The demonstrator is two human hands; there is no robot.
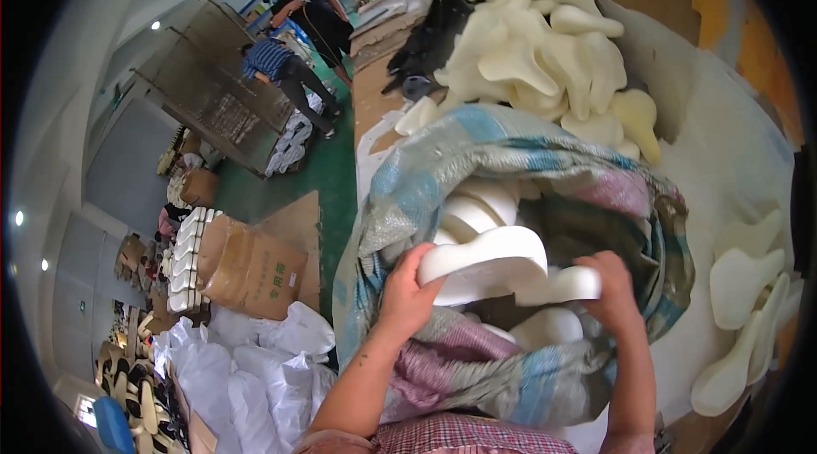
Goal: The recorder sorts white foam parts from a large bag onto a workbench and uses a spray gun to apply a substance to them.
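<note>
Both hands (511, 288) hold white foam pieces (489, 262) over a woven sack (511, 156).

I'm in a factory workshop: heaps of cream foam shapes (545, 37) fill the upper right, a taped cardboard bale (251, 267) and white sacks (247, 369) sit lower left, and two workers (298, 37) stand on the green floor (315, 173) upper left.

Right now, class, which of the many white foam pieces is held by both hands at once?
The large white foam piece above the open plaid sack: the left hand and right hand grip its ends. The others lie loose.
</note>
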